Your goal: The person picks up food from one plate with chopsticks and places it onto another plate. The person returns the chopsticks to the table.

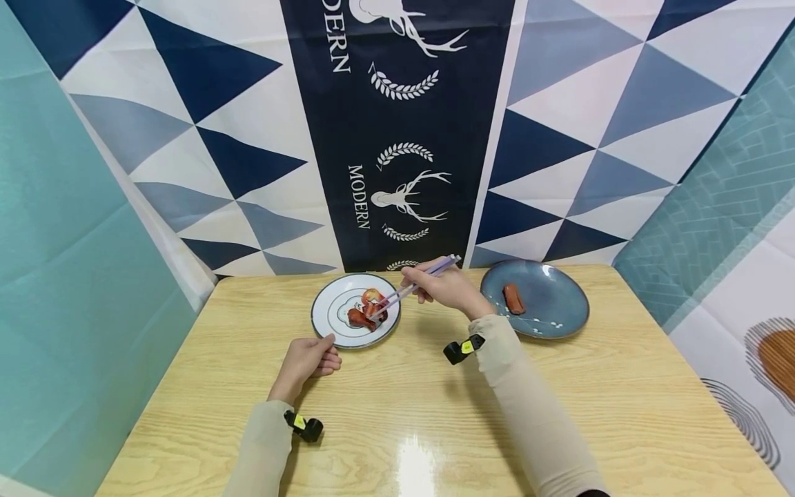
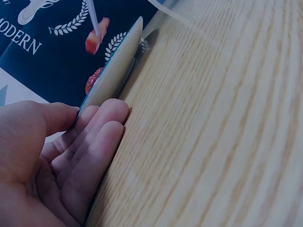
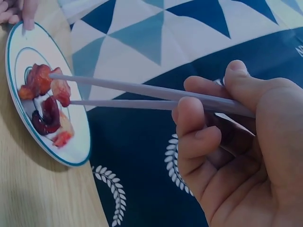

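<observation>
My left hand [image 1: 308,360] pinches the near rim of a white plate [image 1: 326,298] with a dark blue edge, thumb above and fingers curled below. Several toy-like red and brown food pieces lie on it, among them a drumstick-shaped piece [image 1: 360,318] and an orange, curled shrimp-like piece [image 1: 373,295]. From the right, my right hand [image 1: 444,286] holds a pair of pale purple chopsticks [image 3: 132,88]. Their tips reach over the plate and close on a small pinkish-red piece [image 3: 60,92]. In the left wrist view, that red piece [image 2: 97,37] shows above the plate's rim.
A blue-grey plate [image 1: 559,300] with one reddish-brown piece [image 1: 513,298] stands at the back right, beside my right wrist. The wooden table [image 1: 385,393] ends at a patterned cloth backdrop [image 1: 410,138]. A teal cloth [image 1: 81,276] hangs along the left side.
</observation>
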Motion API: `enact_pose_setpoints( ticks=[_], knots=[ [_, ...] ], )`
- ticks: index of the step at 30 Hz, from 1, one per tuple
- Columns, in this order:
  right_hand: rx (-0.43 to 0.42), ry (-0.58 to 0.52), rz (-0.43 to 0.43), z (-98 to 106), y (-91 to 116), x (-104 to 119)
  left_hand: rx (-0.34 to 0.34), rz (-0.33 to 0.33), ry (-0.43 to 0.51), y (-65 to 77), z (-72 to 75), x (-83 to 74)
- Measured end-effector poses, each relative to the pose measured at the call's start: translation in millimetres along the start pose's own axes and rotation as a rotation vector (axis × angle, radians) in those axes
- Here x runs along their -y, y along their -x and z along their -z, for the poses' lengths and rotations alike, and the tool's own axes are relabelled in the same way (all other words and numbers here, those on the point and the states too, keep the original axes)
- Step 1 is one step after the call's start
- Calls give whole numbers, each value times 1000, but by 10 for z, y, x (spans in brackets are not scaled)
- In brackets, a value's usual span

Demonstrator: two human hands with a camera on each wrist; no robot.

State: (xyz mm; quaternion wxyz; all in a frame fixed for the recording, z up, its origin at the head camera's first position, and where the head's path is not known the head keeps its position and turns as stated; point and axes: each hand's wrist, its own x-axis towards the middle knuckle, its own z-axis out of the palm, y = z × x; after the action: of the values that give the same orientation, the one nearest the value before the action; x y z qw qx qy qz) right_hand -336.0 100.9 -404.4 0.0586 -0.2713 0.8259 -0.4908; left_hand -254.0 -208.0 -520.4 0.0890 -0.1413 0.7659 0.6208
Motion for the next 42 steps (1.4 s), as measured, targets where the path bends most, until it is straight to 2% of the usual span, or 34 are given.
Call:
enact_pose_setpoints(
  ticks=[6, 18, 29, 35, 42],
  knots=[
    [-6, 55, 9, -138, -112, 53, 1, -1, 4, -2, 6, -9],
    [-40, 33, -5, -215, -196, 104, -1, -3, 4, -2, 11, -14],
    [-88, 21, -9, -320, -259, 65, -3, 3, 7, -21, -16, 23],
    [-120, 69, -3, -412, -286, 35, -3, 3, 8, -25, -24, 30],
    [-105, 111, -27, -505, -321, -14, -4, 5, 2, -32, -17, 15]
  ],
)
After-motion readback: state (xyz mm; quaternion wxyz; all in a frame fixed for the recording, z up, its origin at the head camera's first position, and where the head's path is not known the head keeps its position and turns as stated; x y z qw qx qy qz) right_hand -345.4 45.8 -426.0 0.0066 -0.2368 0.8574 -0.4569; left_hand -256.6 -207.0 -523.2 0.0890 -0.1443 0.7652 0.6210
